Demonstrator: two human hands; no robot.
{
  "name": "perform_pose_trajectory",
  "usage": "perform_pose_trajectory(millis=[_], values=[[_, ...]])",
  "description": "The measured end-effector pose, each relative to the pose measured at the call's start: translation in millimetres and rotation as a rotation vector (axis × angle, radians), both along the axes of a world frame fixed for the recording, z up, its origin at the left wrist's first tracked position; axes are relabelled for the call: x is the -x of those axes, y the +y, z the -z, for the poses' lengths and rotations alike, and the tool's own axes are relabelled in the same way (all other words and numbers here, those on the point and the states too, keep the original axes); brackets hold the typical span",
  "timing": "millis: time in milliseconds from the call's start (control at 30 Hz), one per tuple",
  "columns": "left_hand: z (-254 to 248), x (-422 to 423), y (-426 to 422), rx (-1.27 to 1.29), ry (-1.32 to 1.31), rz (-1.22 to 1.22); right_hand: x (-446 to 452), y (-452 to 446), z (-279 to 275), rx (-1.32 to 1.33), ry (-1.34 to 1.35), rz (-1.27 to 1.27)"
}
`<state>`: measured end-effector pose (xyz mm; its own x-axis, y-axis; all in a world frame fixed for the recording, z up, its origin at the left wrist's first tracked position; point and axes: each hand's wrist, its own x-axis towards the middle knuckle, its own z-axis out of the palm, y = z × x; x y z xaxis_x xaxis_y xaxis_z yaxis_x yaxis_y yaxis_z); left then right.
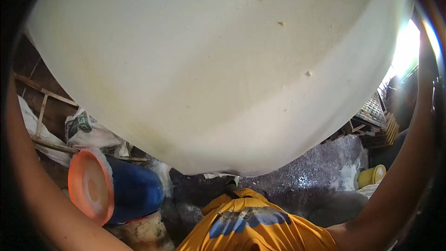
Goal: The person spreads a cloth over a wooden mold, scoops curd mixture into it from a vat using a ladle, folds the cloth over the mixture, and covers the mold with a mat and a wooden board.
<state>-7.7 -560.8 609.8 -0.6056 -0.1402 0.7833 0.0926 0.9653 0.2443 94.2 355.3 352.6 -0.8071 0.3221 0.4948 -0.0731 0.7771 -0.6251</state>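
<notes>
Looming before the yellow shirt (pixel 283 232), a large white, crumb-flecked sheet (pixel 223 79) is spreading between left arm (pixel 51 195) and right arm (pixel 397 188). Both hands are lying out of sight; I can't tell their opening or hold. A blue drum (pixel 137 186) is sitting leftward.

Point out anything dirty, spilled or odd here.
Brownish and pale flecks dot the large white object, standing out against its plain surface. Beyond its lower edge, the dark floor shines as if wet, with whitish patches: possibly a spill.
</notes>
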Motion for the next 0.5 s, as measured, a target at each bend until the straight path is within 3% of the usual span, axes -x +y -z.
perform_pose_trajectory(millis=[500], values=[[74,242,-91,0.016,-0.059,0.162,231,-45,-7,0.111,0.020,-0.166]])
